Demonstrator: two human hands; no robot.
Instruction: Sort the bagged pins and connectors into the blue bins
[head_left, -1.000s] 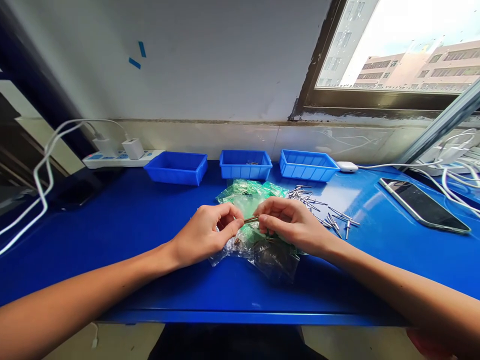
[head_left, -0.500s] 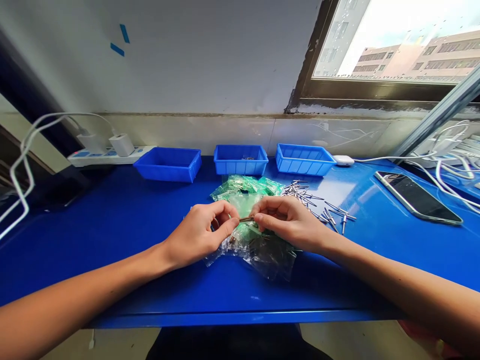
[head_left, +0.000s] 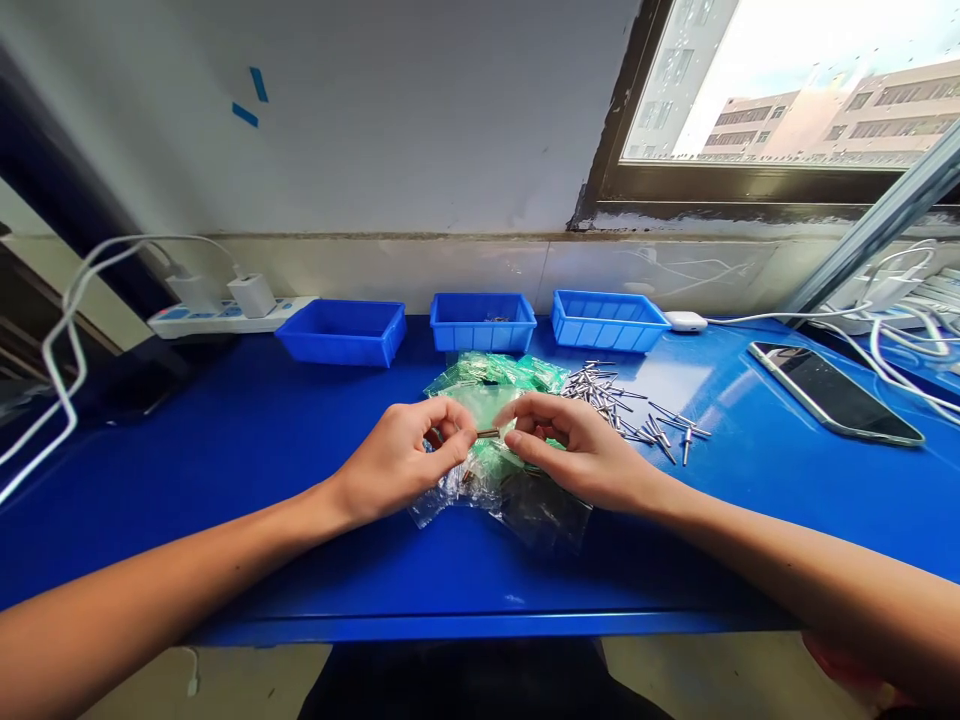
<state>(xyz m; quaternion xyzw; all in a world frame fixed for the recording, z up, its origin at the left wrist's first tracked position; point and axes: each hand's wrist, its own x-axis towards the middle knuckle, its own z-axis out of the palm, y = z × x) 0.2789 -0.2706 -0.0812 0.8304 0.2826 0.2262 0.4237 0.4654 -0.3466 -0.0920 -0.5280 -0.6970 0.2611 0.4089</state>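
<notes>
My left hand and my right hand meet over the middle of the blue table. Both pinch the ends of one small metal pin, held level between the fingertips. Under the hands lies a heap of small clear and green plastic bags. A pile of loose metal pins is scattered just to the right of my right hand.
Three blue bins stand along the back: left, middle, right. A white power strip with chargers and cables is at the back left. A phone and more cables lie at the right.
The visible part of the pin between my fingertips has grown shorter as the hands came a little closer. The hands stay over the bags.
</notes>
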